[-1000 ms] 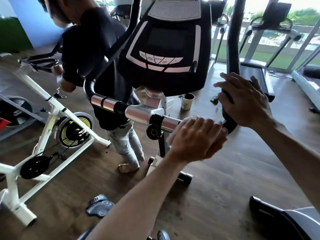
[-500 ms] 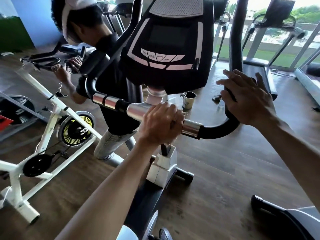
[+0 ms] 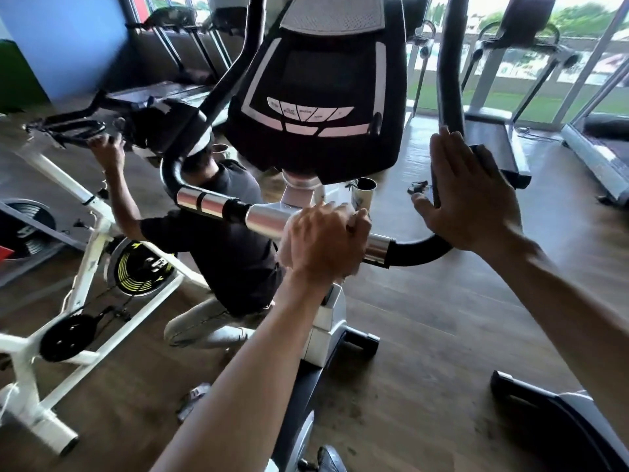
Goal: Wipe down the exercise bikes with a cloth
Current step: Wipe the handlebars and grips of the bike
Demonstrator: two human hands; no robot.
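My left hand (image 3: pixel 326 243) is curled tight around a pale cloth (image 3: pixel 285 248), and the cloth is pressed on the shiny silver bar (image 3: pixel 269 216) of the bike (image 3: pixel 326 321) in front of me. Only a bit of cloth peeks out past my knuckles and at the left side of my hand.

My right hand (image 3: pixel 471 195) is flat with straight fingers. It lies against the black grip (image 3: pixel 420 248) where the bar bends up. It holds nothing.

Just above my hands is the bike's black screen box (image 3: pixel 323 93). It has a dark screen and a row of pale buttons (image 3: pixel 309 114). There are small words on the buttons, but they are too blurry for me to read.

A cup (image 3: pixel 366 192) stands on the floor (image 3: pixel 442 318) behind the bike's post.

To the left, another person (image 3: pixel 221 247) in a dark shirt and light jeans is bent low. One of their hands holds the handle of a white bike (image 3: pixel 85 233) that has a black and yellow wheel (image 3: pixel 139 264).

Far back by the windows stand treadmills (image 3: pixel 493 137). A blue wall (image 3: pixel 64 39) is at the far left. A dark and grey machine part (image 3: pixel 558 427) sits at the bottom right.
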